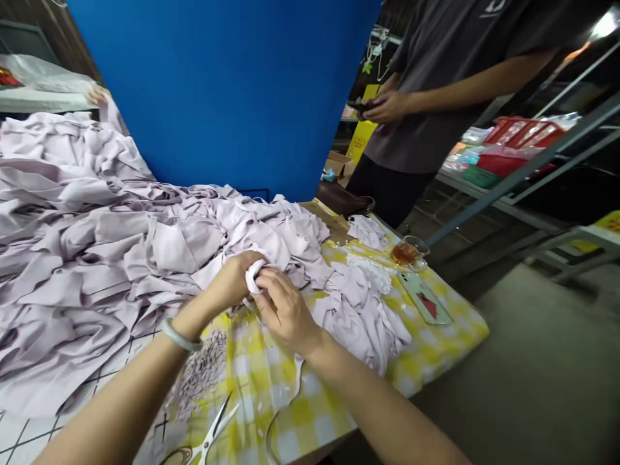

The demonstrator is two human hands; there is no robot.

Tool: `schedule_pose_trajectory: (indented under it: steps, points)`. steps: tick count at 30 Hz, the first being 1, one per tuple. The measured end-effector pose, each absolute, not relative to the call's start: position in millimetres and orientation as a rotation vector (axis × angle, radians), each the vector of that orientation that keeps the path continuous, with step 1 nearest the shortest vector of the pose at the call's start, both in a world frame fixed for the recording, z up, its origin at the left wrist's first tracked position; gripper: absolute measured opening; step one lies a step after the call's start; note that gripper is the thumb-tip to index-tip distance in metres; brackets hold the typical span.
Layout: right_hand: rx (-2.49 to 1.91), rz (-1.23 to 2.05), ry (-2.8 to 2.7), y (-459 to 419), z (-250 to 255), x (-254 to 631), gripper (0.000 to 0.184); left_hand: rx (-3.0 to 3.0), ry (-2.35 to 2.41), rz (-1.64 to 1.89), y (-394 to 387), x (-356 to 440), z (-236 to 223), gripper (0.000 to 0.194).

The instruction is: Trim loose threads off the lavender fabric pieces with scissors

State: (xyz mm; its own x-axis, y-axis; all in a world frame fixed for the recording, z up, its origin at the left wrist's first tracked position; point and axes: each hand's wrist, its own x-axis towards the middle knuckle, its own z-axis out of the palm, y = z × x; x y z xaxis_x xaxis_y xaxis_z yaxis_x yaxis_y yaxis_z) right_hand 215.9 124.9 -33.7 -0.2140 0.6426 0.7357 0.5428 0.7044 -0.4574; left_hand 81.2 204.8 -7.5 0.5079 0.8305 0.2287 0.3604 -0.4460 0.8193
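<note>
Steel scissors with open blades lie nearest, below the grip. Left grip and right grip, fingers curled nearly closed, pinch a folded pale lilac fabric piece above the yellow-and-white checked surface; beyond spreads a heaped lilac fabric pile.

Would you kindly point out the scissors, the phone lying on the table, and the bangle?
Scissors [207, 442]: head view, near the pivot.
Phone [424, 298]: head view, on its back.
Bangle [180, 336]: head view, on the band's outer side.
</note>
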Motion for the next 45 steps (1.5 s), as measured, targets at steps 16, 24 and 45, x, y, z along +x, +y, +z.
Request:
schedule_pose_trajectory:
  steps: [16, 24, 45]
  points:
    - [-1.669, 0.358, -1.653, 204.2, -71.1, 390.7, 0.016, 2.005, 1.563, 1.322, 294.3, 83.8, 24.3, 0.084]
    - [-1.538, 0.709, -1.603, 229.4, -50.8, 391.1, 0.029, 2.928, 0.673, 0.495, 224.2, 145.6, -57.2, 0.038]
    - [-0.898, 1.033, -1.14, 215.3, 54.6, 319.2, 0.038, 2.19, 0.826, 1.019, 179.7, 150.7, -6.9, 0.026]
